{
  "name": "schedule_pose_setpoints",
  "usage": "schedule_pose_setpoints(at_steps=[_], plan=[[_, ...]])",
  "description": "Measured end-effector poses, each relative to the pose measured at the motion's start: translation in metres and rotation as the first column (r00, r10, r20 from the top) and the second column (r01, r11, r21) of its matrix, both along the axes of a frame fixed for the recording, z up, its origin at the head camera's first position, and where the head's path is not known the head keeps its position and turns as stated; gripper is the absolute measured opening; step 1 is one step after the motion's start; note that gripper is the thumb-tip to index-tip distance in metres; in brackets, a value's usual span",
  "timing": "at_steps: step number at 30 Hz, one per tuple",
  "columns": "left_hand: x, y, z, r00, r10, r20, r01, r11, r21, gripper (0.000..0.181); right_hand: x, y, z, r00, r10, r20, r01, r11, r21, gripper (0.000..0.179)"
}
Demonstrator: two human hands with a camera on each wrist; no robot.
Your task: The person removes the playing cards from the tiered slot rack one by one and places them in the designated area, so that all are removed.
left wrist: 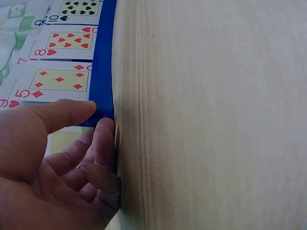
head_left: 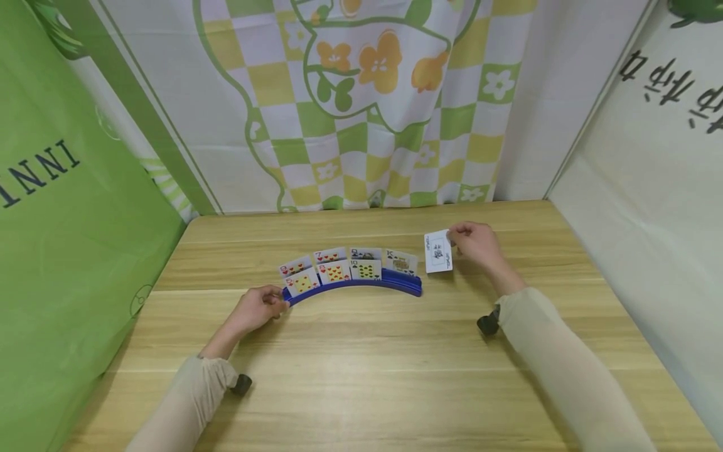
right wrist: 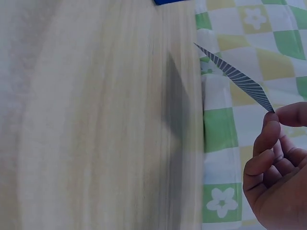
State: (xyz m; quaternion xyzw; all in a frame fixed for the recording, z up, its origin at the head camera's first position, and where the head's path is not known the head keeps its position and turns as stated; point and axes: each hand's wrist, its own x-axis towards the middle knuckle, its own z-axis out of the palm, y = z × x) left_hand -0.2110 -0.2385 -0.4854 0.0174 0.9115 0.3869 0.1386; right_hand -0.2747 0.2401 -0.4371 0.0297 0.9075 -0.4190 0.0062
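Observation:
A curved blue card holder (head_left: 403, 282) stands on the table with several playing cards upright in two rows. Its front row shows a five of diamonds (left wrist: 60, 81), an eight of hearts (left wrist: 69, 42) and a ten of spades (left wrist: 79, 8). Behind them rise more cards, a king (head_left: 401, 261) at the right end. My left hand (head_left: 257, 307) pinches the holder's left end between thumb and fingers. Right of the holder, my right hand (head_left: 477, 243) pinches one card (head_left: 438, 252) by its edge, white with black print facing me; its striped back shows in the right wrist view.
The wooden table (head_left: 350, 370) runs up to a checked curtain (head_left: 367, 150) at the back. A green cloth (head_left: 68, 251) hangs at the left, a white one (head_left: 638, 188) at the right. Dark wrist devices sit under both sleeves.

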Motion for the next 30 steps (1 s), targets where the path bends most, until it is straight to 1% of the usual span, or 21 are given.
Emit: schedule_pose_setpoints(at_steps=[8,12,15,18,24,30], plan=[[-0.001,0.000,-0.001,1.000,-0.005,-0.015,0.005,1.000,-0.003,0.040,-0.013,0.002,-0.004,0.999,0.005,0.048,-0.006,0.999,0.036,0.038],[-0.002,0.000,-0.001,1.000,-0.005,-0.014,0.005,1.000,-0.003,0.040,-0.019,0.005,-0.010,0.999,0.014,0.045,-0.017,0.997,0.075,0.038],[-0.002,0.000,-0.001,1.000,-0.002,-0.008,0.002,1.000,0.006,0.041,-0.022,0.007,-0.013,0.999,0.033,0.038,-0.037,0.993,0.116,0.038],[-0.001,0.000,-0.001,1.000,0.000,-0.005,0.000,1.000,0.009,0.041,-0.024,0.008,-0.014,0.998,0.048,0.051,-0.055,0.986,0.157,0.039],[0.000,0.001,0.000,1.000,0.005,-0.001,-0.005,1.000,0.008,0.040,-0.029,0.011,-0.018,0.993,0.063,0.096,-0.080,0.979,0.186,0.037],[0.000,-0.001,-0.001,1.000,0.001,0.003,-0.001,1.000,0.009,0.040,-0.032,0.013,-0.024,0.992,0.066,0.110,-0.090,0.969,0.229,0.036]])
